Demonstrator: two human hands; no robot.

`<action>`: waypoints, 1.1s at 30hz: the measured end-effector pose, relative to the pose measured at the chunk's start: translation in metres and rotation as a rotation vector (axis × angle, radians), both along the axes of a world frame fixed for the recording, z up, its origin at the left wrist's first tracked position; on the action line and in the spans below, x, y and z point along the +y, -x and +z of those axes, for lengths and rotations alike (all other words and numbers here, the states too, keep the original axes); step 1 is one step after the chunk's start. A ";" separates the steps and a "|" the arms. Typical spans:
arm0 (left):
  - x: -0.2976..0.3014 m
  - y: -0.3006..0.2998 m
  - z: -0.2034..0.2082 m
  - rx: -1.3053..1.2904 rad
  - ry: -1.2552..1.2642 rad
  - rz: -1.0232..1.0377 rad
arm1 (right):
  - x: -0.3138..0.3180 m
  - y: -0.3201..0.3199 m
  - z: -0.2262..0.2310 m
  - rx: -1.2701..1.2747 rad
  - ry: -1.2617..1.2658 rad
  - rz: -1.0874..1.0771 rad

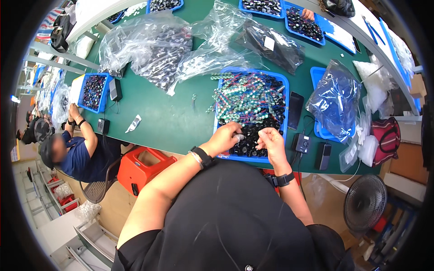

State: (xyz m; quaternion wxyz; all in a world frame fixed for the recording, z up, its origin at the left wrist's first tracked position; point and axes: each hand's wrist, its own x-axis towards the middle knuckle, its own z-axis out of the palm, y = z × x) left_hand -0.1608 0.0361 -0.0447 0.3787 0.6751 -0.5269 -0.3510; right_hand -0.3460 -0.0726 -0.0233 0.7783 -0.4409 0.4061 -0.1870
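Note:
In front of me on the table sits a blue tray (286,101). Its far part is heaped with small green-and-clear pieces with thin red and blue wires (242,97), and small black round parts (247,143) lie in the near part. Over the black parts, my left hand (224,138) has its fingers curled closed, with something whitish at the fingertips. To its right, my right hand (272,142) pinches thumb and fingers together above the tray's near right side. Whatever either hand holds is too small to make out.
Clear plastic bags of parts (158,54) lie beyond the tray. A phone (295,109), a small black control box (301,143) and a bagged blue tray (334,99) are to the right. Another person (72,151) works at the left beside a red stool (142,167). A fan (365,202) stands lower right.

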 end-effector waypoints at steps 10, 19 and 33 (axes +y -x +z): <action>-0.007 -0.004 0.048 0.553 -0.163 0.140 | -0.002 -0.017 0.029 -0.252 -0.240 0.206; -0.004 -0.003 0.058 0.740 -0.209 0.158 | -0.002 -0.023 0.030 -0.232 -0.170 0.236; 0.000 -0.007 0.052 0.743 -0.238 0.120 | 0.003 -0.035 0.024 -0.053 0.181 0.364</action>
